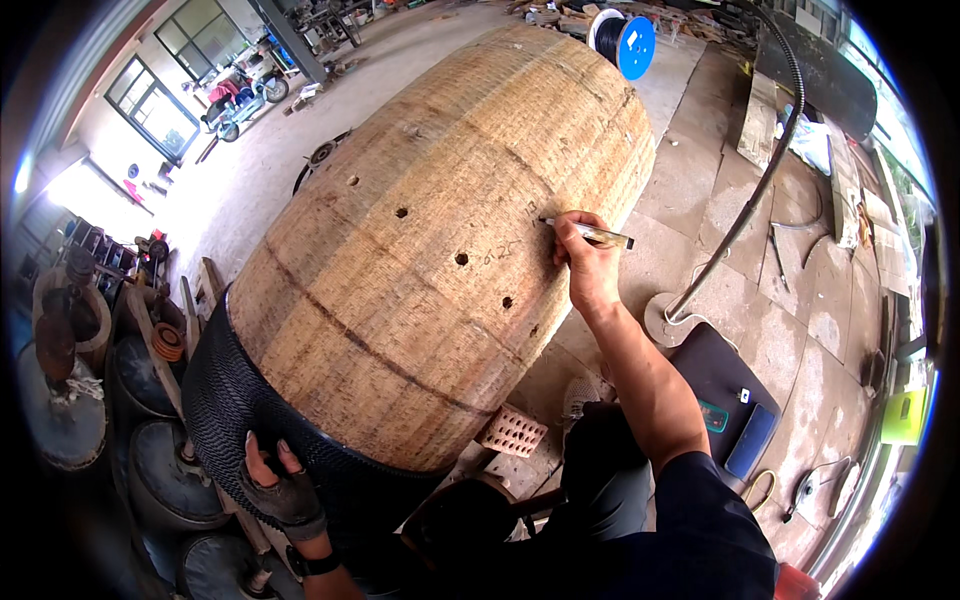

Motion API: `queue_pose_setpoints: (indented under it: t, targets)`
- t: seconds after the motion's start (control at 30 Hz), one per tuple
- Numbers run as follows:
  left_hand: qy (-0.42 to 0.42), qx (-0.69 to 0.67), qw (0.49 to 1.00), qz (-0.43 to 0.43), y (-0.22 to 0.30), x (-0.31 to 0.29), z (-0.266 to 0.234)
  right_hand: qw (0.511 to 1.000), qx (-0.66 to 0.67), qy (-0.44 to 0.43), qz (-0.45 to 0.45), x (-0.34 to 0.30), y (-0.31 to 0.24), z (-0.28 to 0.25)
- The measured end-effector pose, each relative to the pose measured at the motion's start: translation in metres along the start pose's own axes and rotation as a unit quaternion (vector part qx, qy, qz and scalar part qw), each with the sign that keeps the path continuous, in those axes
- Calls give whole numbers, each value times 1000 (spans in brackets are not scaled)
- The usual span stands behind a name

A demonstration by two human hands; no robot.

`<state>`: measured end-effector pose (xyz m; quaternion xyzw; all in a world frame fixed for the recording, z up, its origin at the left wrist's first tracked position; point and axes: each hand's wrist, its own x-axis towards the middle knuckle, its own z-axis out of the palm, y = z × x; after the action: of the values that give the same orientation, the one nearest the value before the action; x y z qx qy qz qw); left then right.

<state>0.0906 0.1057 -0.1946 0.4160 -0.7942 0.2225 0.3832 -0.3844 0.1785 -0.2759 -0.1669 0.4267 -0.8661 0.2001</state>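
"Across the middle of the view, what is that great rounded body?"

"A stave-built wooden barrel point(400, 290), lying on its side, aslant from lower left to upper right. A row of dark holes point(461, 259) crosses its flank, with handwriting point(500, 252) just beside them. Black textured sheeting point(235, 400) wraps the near end."

"And the hands?"

"The right hand point(590, 265) pinches a slim marker point(613, 239), thumb and fingers closed together on its shaft. Its tip is at the wood or just off it; I can't tell which. The left hand point(283, 490), gloved with bare fingertips, has its fingers parted and lies against the sheeting, gripping nothing that I can see."

"How would you keep the writing clean there?"

"I'd rest the heel of the writing hand on the barrel, so the curve doesn't lead the tip astray. That grain looks coarse enough to snag a nib, so short, slow strokes with light pressure, kept clear of the holes. The other palm could press flat, in case the barrel rocks."

"What's round about?"

"A perforated brick point(515, 430) near the barrel's lower edge. To the right, a flat black case point(705, 365) bearing a phone point(752, 441), then a flexible metal conduit point(745, 205). Beyond the far end, a cable reel with a blue flange point(637, 48)."
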Motion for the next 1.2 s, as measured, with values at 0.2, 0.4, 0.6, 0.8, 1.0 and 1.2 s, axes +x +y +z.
queue_pose_setpoints:
  t: [0.2,0.4,0.6,0.8,1.0,1.2]
  targets:
    - [6,1,1000,1,-3,-1,3,1000,18,15,-3,-1,1,1]
    - [0,13,1000,-10,-2,-4,3,1000,5,-3,2,0,-2,1]
    - [9,11,1000,-10,-6,-8,3,1000,1,12,3,1,1,0]
    - [26,-65,997,-23,-5,-9,-1,998,59,27,-13,-11,-10,-6]
    - [-37,-119,990,-62,-33,-18,6,999,-25,9,-22,-45,-46,14]
    - [-120,-191,974,16,83,-4,-49,965,-163,-199,48,-142,-73,31]
